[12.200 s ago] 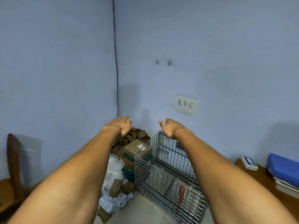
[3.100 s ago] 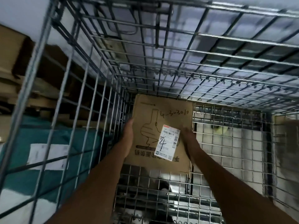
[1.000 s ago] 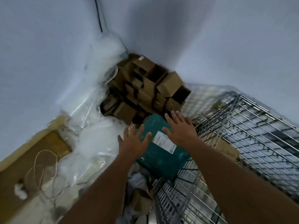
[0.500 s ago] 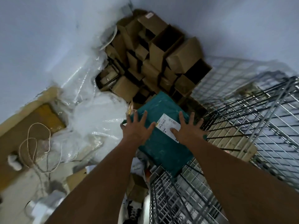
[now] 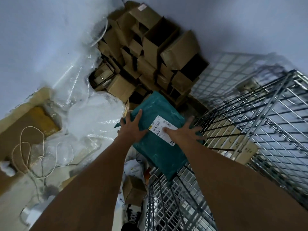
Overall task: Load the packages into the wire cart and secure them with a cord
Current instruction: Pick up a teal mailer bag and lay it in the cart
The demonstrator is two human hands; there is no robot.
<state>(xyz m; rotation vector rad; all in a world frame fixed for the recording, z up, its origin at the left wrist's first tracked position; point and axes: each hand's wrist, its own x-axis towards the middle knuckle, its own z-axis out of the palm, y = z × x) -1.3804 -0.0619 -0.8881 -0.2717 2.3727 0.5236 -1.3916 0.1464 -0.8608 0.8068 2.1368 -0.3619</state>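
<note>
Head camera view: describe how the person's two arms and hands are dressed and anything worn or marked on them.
Both forearms are bare, with no sleeve in view. The left hand and the right hand wear no gloves, and no watch, ring or wristband shows. No markings are visible on either arm.

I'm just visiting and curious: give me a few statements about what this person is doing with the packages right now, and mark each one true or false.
1. Both hands lie on the teal package. True: the left hand and the right hand are spread flat on it.
2. The wire cart holds nothing. False: a flat cardboard box lies inside it.
3. A cord lies loose on the floor at the left. True.
4. The teal package carries no label. False: a white shipping label is on its top.
5. The cardboard boxes are piled in the corner. True.
</note>
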